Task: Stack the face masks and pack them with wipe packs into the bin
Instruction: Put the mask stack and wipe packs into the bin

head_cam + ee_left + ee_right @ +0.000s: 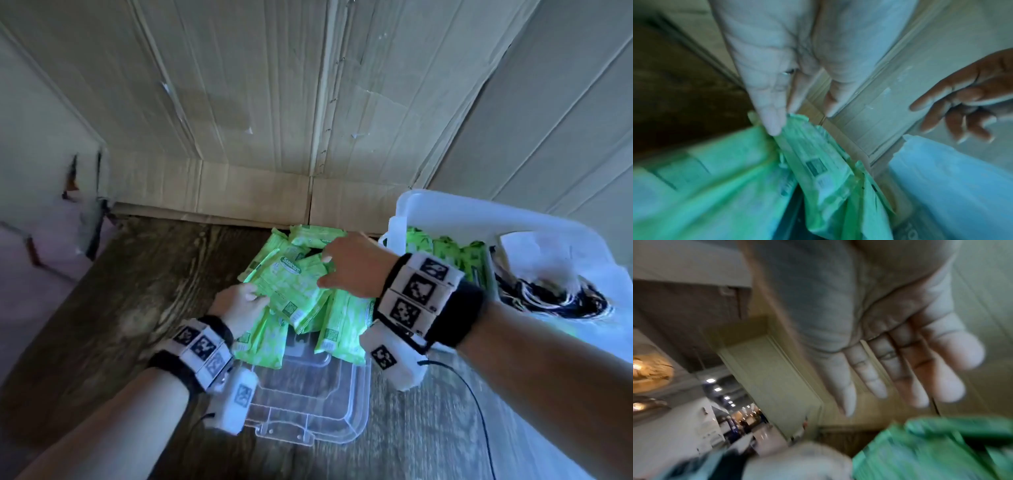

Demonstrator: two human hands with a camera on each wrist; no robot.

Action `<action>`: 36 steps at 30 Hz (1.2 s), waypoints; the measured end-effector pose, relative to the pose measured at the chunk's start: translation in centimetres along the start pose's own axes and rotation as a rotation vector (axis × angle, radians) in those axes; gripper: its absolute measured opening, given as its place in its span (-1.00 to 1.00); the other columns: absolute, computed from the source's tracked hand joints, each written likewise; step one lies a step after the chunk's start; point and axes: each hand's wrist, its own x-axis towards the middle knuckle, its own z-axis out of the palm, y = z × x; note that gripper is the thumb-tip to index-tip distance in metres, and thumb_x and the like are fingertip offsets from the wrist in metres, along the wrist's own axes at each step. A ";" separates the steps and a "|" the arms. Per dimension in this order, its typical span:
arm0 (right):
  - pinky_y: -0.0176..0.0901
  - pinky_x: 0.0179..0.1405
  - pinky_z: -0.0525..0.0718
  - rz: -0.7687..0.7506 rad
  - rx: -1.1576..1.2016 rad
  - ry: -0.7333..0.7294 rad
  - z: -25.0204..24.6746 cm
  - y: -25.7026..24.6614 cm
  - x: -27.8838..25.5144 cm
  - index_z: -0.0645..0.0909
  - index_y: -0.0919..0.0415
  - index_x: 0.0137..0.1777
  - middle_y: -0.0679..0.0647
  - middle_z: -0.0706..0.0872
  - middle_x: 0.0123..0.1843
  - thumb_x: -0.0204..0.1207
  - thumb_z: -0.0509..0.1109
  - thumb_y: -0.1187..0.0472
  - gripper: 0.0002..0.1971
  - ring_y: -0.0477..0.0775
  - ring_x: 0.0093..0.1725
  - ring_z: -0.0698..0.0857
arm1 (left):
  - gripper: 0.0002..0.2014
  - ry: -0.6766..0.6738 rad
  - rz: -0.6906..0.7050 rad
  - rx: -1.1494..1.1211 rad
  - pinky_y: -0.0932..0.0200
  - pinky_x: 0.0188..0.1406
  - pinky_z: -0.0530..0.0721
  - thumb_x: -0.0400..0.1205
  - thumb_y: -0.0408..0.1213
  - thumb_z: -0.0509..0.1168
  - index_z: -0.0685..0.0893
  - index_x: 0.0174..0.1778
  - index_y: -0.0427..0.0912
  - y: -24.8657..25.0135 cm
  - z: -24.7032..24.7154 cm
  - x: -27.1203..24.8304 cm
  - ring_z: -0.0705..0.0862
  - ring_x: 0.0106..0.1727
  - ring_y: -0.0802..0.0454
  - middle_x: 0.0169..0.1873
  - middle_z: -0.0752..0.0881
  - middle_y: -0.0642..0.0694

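A heap of green wipe packs lies on the wooden table. My left hand grips the left edge of the top wipe pack; in the left wrist view its fingertips lie on that edge. Just over the heap's right side my right hand hovers with spread fingers and holds nothing; the right wrist view shows its fingers straight. The white bin stands at the right. In it several wipe packs stand on edge beside white face masks with dark ear loops.
A clear plastic lid lies flat on the table before the heap, partly under the nearest packs. Cardboard sheets wall off the back and right. A black cable trails from my right wrist. Bare wooden table spreads to the left.
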 end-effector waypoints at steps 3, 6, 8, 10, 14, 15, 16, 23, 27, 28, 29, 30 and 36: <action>0.01 0.28 0.56 0.081 0.061 -0.145 6.0 -1.1 3.7 0.38 0.37 0.43 0.28 0.49 0.38 0.59 0.30 0.09 -0.50 0.22 0.34 0.52 | -0.32 0.034 -0.199 -0.177 0.09 -0.04 0.48 0.63 -0.07 0.29 0.19 0.58 -0.29 3.3 1.8 0.9 0.54 0.35 -0.26 0.44 0.47 -0.32; 0.12 0.40 0.46 0.151 0.152 -0.144 9.7 -1.2 5.6 0.09 0.25 0.57 0.35 0.11 0.57 0.54 0.37 0.11 -0.29 0.35 0.47 0.35 | -0.32 0.098 -0.316 -0.429 0.01 0.04 0.55 0.59 -0.23 0.36 0.16 0.53 -0.30 3.7 3.1 1.3 0.58 0.27 -0.30 0.36 0.50 -0.37; 0.16 0.45 0.35 0.168 0.214 -0.092 10.4 -1.0 6.1 -0.05 0.17 0.62 0.34 0.04 0.61 0.49 0.42 0.08 -0.15 0.40 0.55 0.19 | -0.33 0.174 -0.333 -0.526 -0.03 0.12 0.58 0.54 -0.33 0.41 0.19 0.47 -0.32 3.9 3.4 1.4 0.60 0.22 -0.30 0.27 0.55 -0.37; 0.14 0.48 0.29 0.192 0.278 -0.065 10.0 -0.6 6.4 -0.17 0.17 0.63 0.32 0.13 0.60 0.47 0.46 0.08 -0.04 0.38 0.57 0.12 | -0.29 0.223 -0.334 -0.612 -0.01 0.11 0.60 0.46 -0.35 0.50 0.26 0.44 -0.32 3.2 3.3 1.6 0.62 0.17 -0.28 0.18 0.60 -0.32; 0.04 0.46 0.30 0.228 0.407 -0.033 9.2 -0.2 7.1 -0.24 0.26 0.63 0.27 0.38 0.52 0.46 0.47 0.11 0.01 0.29 0.52 0.29 | -0.40 0.170 -0.200 -0.601 -0.03 0.09 0.67 0.33 -0.29 0.60 0.56 0.26 -0.30 1.5 2.6 2.2 0.71 0.06 -0.20 0.03 0.73 -0.23; 0.02 0.42 0.36 0.232 0.436 -0.017 9.2 -0.2 7.3 -0.20 0.27 0.64 0.28 0.41 0.49 0.45 0.48 0.14 0.00 0.28 0.48 0.38 | -0.56 0.163 -0.134 -0.633 0.00 0.02 0.68 0.36 -0.34 0.58 0.64 0.11 -0.31 1.7 2.3 2.1 0.72 -0.02 -0.16 -0.01 0.75 -0.24; 0.02 0.32 0.47 0.249 0.494 -0.006 9.2 -0.1 7.3 -0.14 0.27 0.63 0.29 0.45 0.44 0.44 0.49 0.17 -0.03 0.26 0.39 0.48 | -0.71 0.148 -0.064 -0.694 0.03 -0.04 0.68 0.38 -0.41 0.55 0.68 -0.02 -0.28 2.0 2.0 1.8 0.72 -0.10 -0.12 -0.06 0.76 -0.24; -0.25 -0.36 0.72 0.227 1.104 0.313 8.0 1.1 6.3 0.40 0.05 -0.15 0.16 0.61 0.07 0.42 0.48 0.38 -0.69 0.06 -0.36 0.66 | -0.72 -0.066 -0.027 -1.058 -0.28 0.38 0.38 0.70 -0.05 0.09 0.55 0.25 -0.01 2.7 0.4 0.7 0.40 0.49 -0.14 0.48 0.45 -0.20; -0.47 -0.37 0.53 0.102 0.908 0.510 7.9 1.0 5.5 0.51 0.10 -0.19 0.05 0.57 -0.05 0.40 0.30 0.57 -0.70 0.04 -0.23 0.59 | -0.30 -0.274 -0.156 -1.329 -0.40 0.47 0.23 0.59 0.35 -0.09 0.56 0.37 -0.09 2.3 -0.3 1.2 0.32 0.55 -0.28 0.52 0.40 -0.24; -0.40 -0.32 0.61 0.067 0.938 0.488 8.2 0.8 5.3 0.53 0.08 -0.25 0.07 0.57 -0.01 0.39 0.23 0.63 -0.63 0.10 -0.18 0.63 | -0.38 -0.275 -0.134 -1.305 -0.32 0.38 0.44 0.58 0.30 0.05 0.61 0.31 -0.09 2.3 -0.7 1.1 0.52 0.40 -0.25 0.40 0.56 -0.26; -0.22 -0.16 0.71 0.025 0.987 0.465 8.7 0.6 5.2 0.54 0.04 -0.29 0.10 0.58 0.05 0.37 0.21 0.67 -0.56 0.17 -0.05 0.68 | -0.48 -0.273 -0.114 -1.257 -0.18 0.17 0.65 0.54 0.18 0.21 0.63 0.26 -0.11 2.4 -0.9 1.0 0.69 0.17 -0.19 0.20 0.70 -0.25; -0.04 0.02 0.73 -0.011 1.012 0.443 9.3 0.5 5.1 0.54 -0.02 -0.31 0.11 0.59 0.14 0.36 0.20 0.69 -0.50 0.20 0.08 0.68 | -0.56 -0.272 -0.085 -1.209 -0.04 -0.10 0.77 0.49 0.02 0.33 0.64 0.21 -0.14 2.5 -1.1 0.9 0.75 -0.06 -0.13 0.01 0.77 -0.23; -0.23 -0.13 0.57 0.127 0.570 0.406 10.8 0.5 3.0 0.40 0.25 0.31 0.17 0.27 0.48 0.46 0.28 0.52 -0.57 0.05 -0.12 0.60 | -0.71 -0.066 0.031 -1.038 -0.01 -0.15 0.77 0.50 -0.59 0.36 0.69 -0.14 -0.04 2.1 -0.1 0.8 0.78 -0.21 -0.11 -0.13 0.78 -0.19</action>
